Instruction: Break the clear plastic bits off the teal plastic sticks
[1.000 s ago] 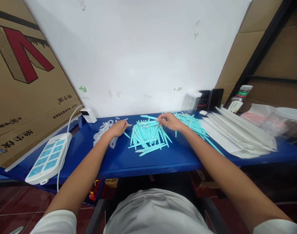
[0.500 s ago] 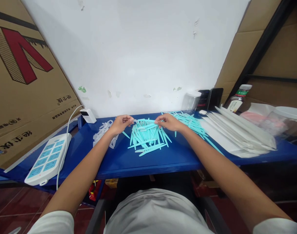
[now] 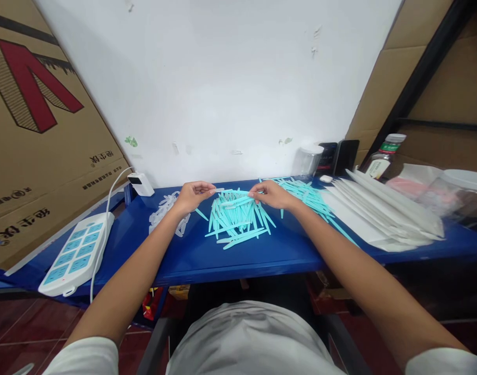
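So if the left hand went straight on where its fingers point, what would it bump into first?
Past the clear plastic piece it holds, the left hand would probably meet the slim turquoise stick held in the right hand. Depth is unclear, so the turquoise pile below might come first.

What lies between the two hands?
In the head view, a clear piece at the left hand and a turquoise stick at the right hand, with a turquoise heap below them.
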`<state>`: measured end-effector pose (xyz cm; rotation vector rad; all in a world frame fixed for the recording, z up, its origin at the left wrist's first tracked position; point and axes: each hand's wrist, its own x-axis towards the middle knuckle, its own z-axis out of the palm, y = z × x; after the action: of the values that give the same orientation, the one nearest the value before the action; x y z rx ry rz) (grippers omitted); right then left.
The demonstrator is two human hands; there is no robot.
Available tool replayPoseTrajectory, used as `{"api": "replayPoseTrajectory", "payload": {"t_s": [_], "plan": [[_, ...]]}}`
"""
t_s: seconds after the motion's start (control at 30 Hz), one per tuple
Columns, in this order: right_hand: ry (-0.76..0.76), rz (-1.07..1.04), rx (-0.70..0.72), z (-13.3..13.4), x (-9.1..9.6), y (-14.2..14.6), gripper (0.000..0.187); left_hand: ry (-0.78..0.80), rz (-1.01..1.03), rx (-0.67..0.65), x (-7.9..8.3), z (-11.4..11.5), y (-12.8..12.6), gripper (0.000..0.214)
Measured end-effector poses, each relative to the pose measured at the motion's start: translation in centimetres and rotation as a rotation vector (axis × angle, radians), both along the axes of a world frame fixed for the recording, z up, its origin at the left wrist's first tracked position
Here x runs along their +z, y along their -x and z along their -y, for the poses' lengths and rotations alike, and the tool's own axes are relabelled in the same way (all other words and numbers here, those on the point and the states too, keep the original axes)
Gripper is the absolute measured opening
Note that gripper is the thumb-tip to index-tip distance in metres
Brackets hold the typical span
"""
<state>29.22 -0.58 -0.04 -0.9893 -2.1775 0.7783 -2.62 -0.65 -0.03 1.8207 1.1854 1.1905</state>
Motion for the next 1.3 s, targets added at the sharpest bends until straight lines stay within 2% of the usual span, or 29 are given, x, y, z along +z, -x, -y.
{"api": "replayPoseTrajectory", "payload": {"t_s": [0.33,0.6,0.83,0.93,1.03,1.13,1.2,1.3], "plan": [[-0.015,-0.009,0.004,-0.2,-0.2,-0.1,0.048,0.014,-0.027,0.032,0.4,0.4,0.1,0.048],[-0.005,-0.018,0.032,-0.3,-0.7,0.4,0.046,0.027,0.018,-0.07,-0.7,0.6,-1.1,0.048],[0.02,-0.062,0.013,-0.2,0.0,0.0,0.047,-0.011,0.011,-0.039,-0.5,1.0,-2.0,0.052],[-0.03,-0.071,-0.143,-1.1,0.5,-1.5,0.048,-0.107,-0.084,0.037,-0.4,0.6,-1.5,0.05],[-0.194,0.015,-0.474,-2.4,0.6,-4.0,0.037,-0.249,-0.293,0.159,-0.5,0.1,-0.7,0.042],[-0.253,0.246,-0.767,-3.3,0.4,-6.4,0.029,-0.349,-0.494,0.205,-0.6,-0.1,0.0,0.034],[-0.238,0.406,-0.877,-3.5,0.2,-7.5,0.029,-0.382,-0.605,0.219,-0.7,-0.1,0.3,0.032],[-0.174,0.56,-0.947,-3.4,0.0,-8.2,0.032,-0.393,-0.722,0.261,-0.8,-0.2,0.8,0.032]]}}
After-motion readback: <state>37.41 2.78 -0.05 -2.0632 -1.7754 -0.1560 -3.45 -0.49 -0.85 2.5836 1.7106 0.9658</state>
